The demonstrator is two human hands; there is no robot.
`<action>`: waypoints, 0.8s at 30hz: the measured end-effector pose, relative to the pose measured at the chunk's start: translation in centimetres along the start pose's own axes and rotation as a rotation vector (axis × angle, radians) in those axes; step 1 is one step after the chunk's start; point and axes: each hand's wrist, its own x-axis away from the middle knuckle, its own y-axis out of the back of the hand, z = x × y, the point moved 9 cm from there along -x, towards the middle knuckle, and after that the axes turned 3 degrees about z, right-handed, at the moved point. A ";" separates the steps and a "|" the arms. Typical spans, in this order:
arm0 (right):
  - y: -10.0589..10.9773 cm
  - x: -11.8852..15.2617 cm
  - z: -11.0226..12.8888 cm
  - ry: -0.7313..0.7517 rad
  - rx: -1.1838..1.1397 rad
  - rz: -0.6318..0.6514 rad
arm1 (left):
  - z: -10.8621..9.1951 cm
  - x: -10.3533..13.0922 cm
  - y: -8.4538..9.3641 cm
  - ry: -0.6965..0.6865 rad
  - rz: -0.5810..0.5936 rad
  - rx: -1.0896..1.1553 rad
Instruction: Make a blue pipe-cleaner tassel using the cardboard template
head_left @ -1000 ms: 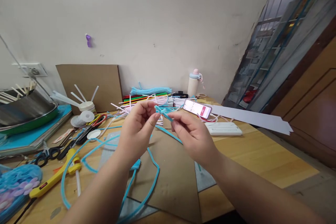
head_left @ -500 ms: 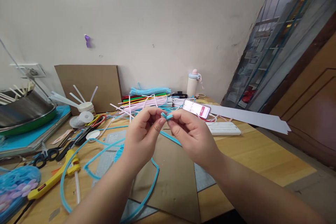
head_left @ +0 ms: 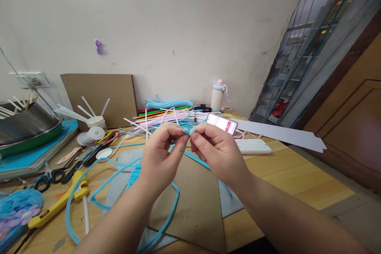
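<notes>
My left hand [head_left: 162, 154] pinches a short bend of light-blue pipe cleaner [head_left: 189, 131] between thumb and fingertips. Close against it, my right hand [head_left: 220, 152] grips the same blue piece, its thumb pressed on the front. Only a small part of the piece shows between the fingertips. Both hands are above a brown cardboard sheet [head_left: 193, 202]. Long blue pipe cleaner loops [head_left: 175, 206] lie around and under my left forearm, with a ribbed blue part [head_left: 134, 175] beside my left wrist.
A yellow glue gun [head_left: 56, 206], black scissors [head_left: 49, 176] and a blue-purple flower bundle [head_left: 20, 210] lie at left. Behind the hands are pipe cleaner bundles [head_left: 169, 104], a phone [head_left: 222, 123], a bottle [head_left: 218, 95] and a white power strip [head_left: 254, 146].
The fingertips have drawn slightly closer over the blue piece, with my right thumb now further over it. The blue strands below have shifted a little, and the view has moved slightly.
</notes>
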 end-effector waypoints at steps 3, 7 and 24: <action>0.0 -0.1 -0.2 -0.012 -0.053 -0.003 | -0.9 -0.1 0.0 -0.090 -0.002 -0.071; 0.0 0.0 -0.2 -0.043 -0.071 0.004 | -2.9 0.3 -0.1 -0.284 -0.042 -0.287; -0.3 -0.2 -1.5 -0.301 -0.226 0.172 | -3.4 0.6 -0.9 -0.410 0.035 -0.531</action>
